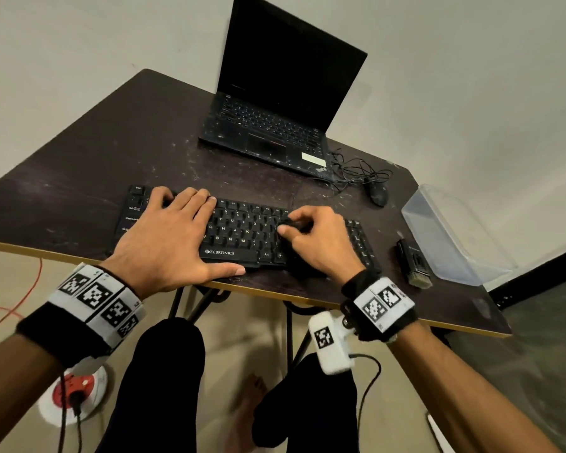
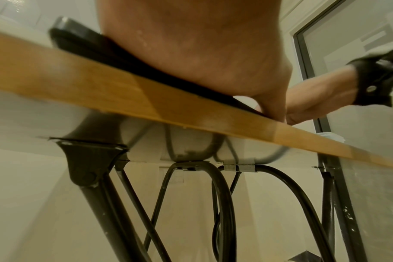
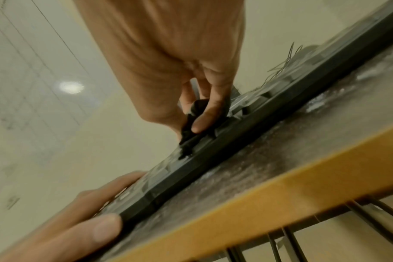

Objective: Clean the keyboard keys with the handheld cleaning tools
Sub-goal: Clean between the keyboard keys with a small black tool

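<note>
A black Zebronics keyboard lies near the front edge of the dark table. My left hand lies flat over its left half, fingers straight and thumb along the front edge. My right hand pinches a small black cleaning tool between thumb and fingers and holds it on the keys right of the middle. In the right wrist view the black cleaning tool touches the keyboard, with the right hand's fingers curled round it and the left thumb at the front edge. What kind of tool it is cannot be told.
An open black laptop stands at the back, with a wired mouse and tangled cable to its right. A clear plastic box and a black brush tool lie at the right. The table's front edge is just below my wrists.
</note>
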The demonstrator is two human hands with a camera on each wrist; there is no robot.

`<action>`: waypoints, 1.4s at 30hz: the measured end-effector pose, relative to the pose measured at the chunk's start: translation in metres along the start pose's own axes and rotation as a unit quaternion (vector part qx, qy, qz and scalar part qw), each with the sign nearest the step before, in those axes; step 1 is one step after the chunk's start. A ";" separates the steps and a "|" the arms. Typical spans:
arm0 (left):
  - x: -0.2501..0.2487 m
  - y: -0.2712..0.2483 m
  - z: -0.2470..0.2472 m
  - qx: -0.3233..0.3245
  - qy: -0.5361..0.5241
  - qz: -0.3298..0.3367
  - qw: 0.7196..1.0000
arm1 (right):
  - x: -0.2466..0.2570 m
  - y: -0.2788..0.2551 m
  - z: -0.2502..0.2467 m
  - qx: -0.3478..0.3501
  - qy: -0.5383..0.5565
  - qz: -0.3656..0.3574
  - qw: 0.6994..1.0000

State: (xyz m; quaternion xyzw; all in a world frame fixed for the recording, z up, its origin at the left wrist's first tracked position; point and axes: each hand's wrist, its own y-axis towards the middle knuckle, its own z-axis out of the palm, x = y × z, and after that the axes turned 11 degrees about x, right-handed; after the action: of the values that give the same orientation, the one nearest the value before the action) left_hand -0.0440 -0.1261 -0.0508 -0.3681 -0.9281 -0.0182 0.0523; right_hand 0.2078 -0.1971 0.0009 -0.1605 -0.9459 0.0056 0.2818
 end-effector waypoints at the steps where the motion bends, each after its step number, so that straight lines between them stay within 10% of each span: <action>1: 0.000 0.000 -0.001 0.004 -0.001 0.000 1.000 | 0.001 -0.002 0.005 0.016 -0.007 -0.013 1.000; 17: -0.002 0.001 -0.003 0.015 0.006 -0.006 1.000 | -0.001 0.033 -0.020 -0.036 -0.043 0.054 0.997; 36: -0.003 -0.001 -0.007 0.034 0.017 -0.007 0.999 | 0.065 0.058 0.026 0.076 -0.078 -0.074 0.991; 42: -0.003 -0.001 -0.009 0.043 0.010 -0.011 0.999 | 0.030 0.068 -0.010 0.016 -0.145 0.019 0.989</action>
State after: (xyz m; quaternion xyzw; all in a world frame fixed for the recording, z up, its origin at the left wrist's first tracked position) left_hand -0.0416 -0.1292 -0.0417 -0.3549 -0.9315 0.0175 0.0772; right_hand 0.2100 -0.1247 0.0182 -0.1710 -0.9735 0.0496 0.1438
